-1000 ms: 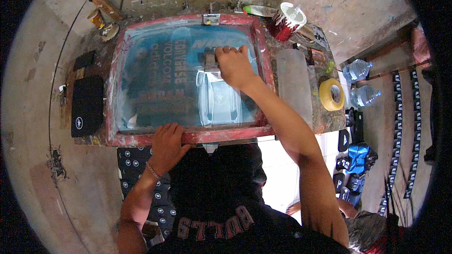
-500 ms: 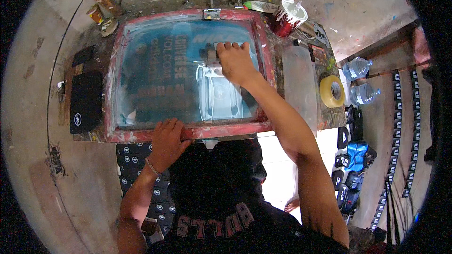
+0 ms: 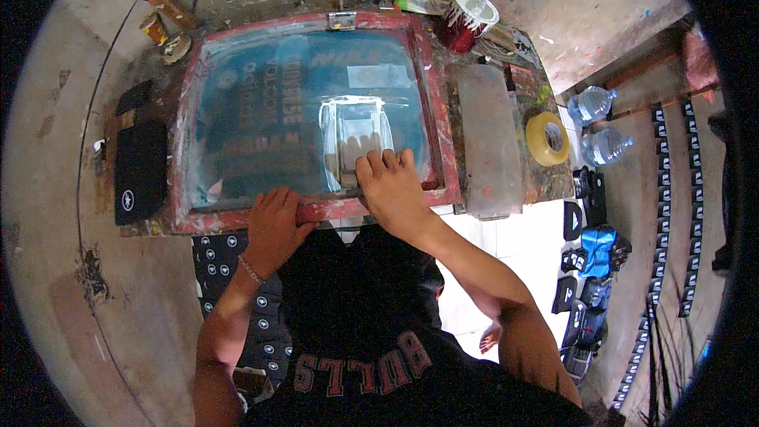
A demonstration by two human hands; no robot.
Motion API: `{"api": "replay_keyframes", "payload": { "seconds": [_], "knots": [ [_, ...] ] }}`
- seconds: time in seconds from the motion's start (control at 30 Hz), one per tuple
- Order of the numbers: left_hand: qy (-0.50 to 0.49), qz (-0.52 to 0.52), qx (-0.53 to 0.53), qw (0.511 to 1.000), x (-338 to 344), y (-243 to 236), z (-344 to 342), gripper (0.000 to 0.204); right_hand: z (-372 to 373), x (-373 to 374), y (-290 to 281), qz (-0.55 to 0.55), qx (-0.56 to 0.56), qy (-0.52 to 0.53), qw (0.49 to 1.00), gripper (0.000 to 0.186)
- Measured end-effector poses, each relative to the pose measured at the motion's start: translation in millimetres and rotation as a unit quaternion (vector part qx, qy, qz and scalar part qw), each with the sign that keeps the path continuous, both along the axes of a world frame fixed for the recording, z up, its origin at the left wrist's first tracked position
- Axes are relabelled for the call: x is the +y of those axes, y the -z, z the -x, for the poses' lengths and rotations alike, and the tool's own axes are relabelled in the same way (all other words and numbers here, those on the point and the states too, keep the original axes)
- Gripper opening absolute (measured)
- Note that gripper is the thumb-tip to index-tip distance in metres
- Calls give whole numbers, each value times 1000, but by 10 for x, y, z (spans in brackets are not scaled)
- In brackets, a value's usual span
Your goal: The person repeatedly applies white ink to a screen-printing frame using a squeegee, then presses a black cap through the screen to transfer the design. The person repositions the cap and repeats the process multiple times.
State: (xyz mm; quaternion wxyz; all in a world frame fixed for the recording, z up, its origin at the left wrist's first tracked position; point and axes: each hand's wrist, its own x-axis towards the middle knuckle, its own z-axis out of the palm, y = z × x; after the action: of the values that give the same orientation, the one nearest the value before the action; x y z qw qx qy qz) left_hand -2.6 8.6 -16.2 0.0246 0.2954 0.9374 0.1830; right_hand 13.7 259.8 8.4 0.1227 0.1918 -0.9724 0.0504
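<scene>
A screen-printing frame (image 3: 447, 130) with red, paint-smeared wood and blue-green mesh (image 3: 253, 150) lies on the worktable. My left hand (image 3: 275, 228) is closed over the near rim, left of the middle. My right hand (image 3: 394, 196) grips a small squeegee (image 3: 346, 179), mostly hidden under its fingers, near the mesh's near edge. White ink (image 3: 326, 134) outlines a boxy patch of mesh just beyond that hand. A pale rectangular patch (image 3: 381, 77) shows farther up. At the far rim sits a metal hinge clamp (image 3: 341, 21).
Right of the frame are a long translucent sheet (image 3: 486, 142), a tape roll (image 3: 547, 138) and a white-dripped red paint can (image 3: 468, 28). A black panel (image 3: 141, 174) lies at left. Black printed pieces (image 3: 221, 257) spread below the table. Two clear bottles (image 3: 606, 146) stand beyond the right edge.
My right hand has drawn the squeegee from the far part of the mesh toward the near rim. My left hand stays on the frame. The view has shifted slightly.
</scene>
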Motion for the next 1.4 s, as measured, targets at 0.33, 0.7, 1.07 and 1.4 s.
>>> {"api": "replay_keyframes", "payload": {
  "seconds": [0.33, 0.7, 1.07, 1.4],
  "knots": [
    [-3, 3, -11, 1000, -9, -160, 33, 47, -221, -46, -65, -2, 21, 7, 1000, 34],
    [-55, -137, 147, 978, -58, -1823, 632, 54, 563, 134, -1554, 15, 210, -30, 977, 56],
    [119, -170, 68, 976, 1642, 288, 152, 58, 1183, 137, -2572, 135, 95, 17, 986, 64],
    [-75, 115, -15, 990, -47, 346, -108, 72, 1353, 105, -2847, 196, 25, 42, 979, 64]
  ]
}}
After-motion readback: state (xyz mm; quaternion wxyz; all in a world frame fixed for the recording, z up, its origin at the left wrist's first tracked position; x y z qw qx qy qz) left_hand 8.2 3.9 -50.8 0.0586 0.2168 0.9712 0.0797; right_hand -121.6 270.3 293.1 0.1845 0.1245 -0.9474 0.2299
